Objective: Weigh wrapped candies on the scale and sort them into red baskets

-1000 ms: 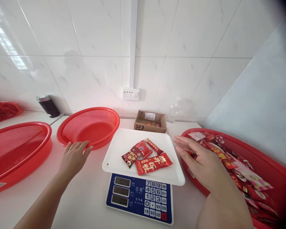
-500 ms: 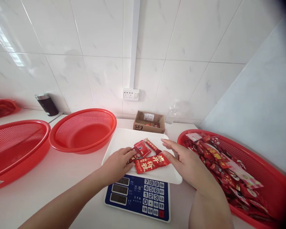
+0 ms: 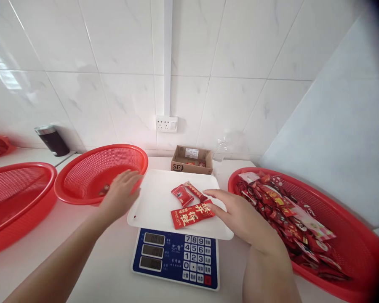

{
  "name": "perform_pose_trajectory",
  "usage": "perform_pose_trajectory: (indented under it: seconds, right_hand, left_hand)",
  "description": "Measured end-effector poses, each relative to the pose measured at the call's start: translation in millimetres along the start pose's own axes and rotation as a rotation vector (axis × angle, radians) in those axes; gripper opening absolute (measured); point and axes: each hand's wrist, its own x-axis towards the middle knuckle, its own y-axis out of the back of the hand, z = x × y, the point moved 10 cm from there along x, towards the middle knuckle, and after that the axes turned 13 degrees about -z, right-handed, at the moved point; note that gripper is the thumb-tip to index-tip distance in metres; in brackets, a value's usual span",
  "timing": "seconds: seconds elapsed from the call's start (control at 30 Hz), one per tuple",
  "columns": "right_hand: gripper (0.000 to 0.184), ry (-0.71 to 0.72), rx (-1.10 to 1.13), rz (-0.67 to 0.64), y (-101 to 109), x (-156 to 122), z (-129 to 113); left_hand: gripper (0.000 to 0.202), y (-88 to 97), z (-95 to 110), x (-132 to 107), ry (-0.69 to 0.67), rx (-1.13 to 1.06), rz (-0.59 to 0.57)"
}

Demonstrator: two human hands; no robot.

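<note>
Nearest, a blue-faced scale [image 3: 177, 261] is set on the white worktop [image 3: 107, 265], its keypad and three displays turned toward the viewer. On top of it a white tray [image 3: 158, 193] is carried, on which three red items are laid: a long packet [image 3: 192, 213] marked with gold lettering, a squarish packet [image 3: 182, 195] and a narrow packet [image 3: 196, 191]. The right hand [image 3: 240, 212] is held at the tray's right edge, thumb and fingers apart beside the long packet's end; whether it is touched cannot be told. The left hand [image 3: 121, 195] is held over the near rim of a round red basket [image 3: 88, 168], its thumb and fingers apart; inside, a small blurred item [image 3: 104, 190] is seen. To the right, a heap of packets [image 3: 281, 210] is contained in a red tub [image 3: 350, 235]. Farther back, an open cardboard box [image 3: 192, 167] and a clear bottle [image 3: 221, 147] are placed near the tiled wall [image 3: 123, 42], where a socket [image 3: 166, 124] is mounted.
</note>
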Motion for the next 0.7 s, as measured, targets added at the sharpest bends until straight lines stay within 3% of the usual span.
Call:
perform_pose_trajectory:
  seconds: [0.13,0.2,0.27,0.33,0.43,0.5,0.7]
  right_hand:
    - [0.037,0.043,0.004,-0.077,-10,4,-8]
    - [0.038,0.055,0.012,-0.086,-12,4,-12]
    - [0.039,0.063,0.024,-0.082,-11,3,-14]
    - [0.040,0.070,0.035,-0.071,-10,1,-14]
    - [0.043,0.079,0.041,-0.046,-6,0,-12]
    - [0.044,0.072,0.042,-0.042,-5,0,-9]
    - [0.044,0.020,0.016,-0.022,-1,2,0]
  left_hand:
    - [0.055,-36.4,97,9,-0.435,-0.060,-0.286]
    - [0.061,-49.9,132,11,-0.588,-0.057,-0.383]
    - [0.056,-57.5,150,17,-0.659,-0.043,-0.416]
    - [0.047,-60.6,154,25,-0.657,-0.020,-0.411]
    - [0.040,-55.7,138,34,-0.539,-0.001,-0.389]
    - [0.041,-44.4,115,36,-0.417,0.000,-0.363]
    - [0.036,16.8,-7,27,0.088,0.108,-0.115]
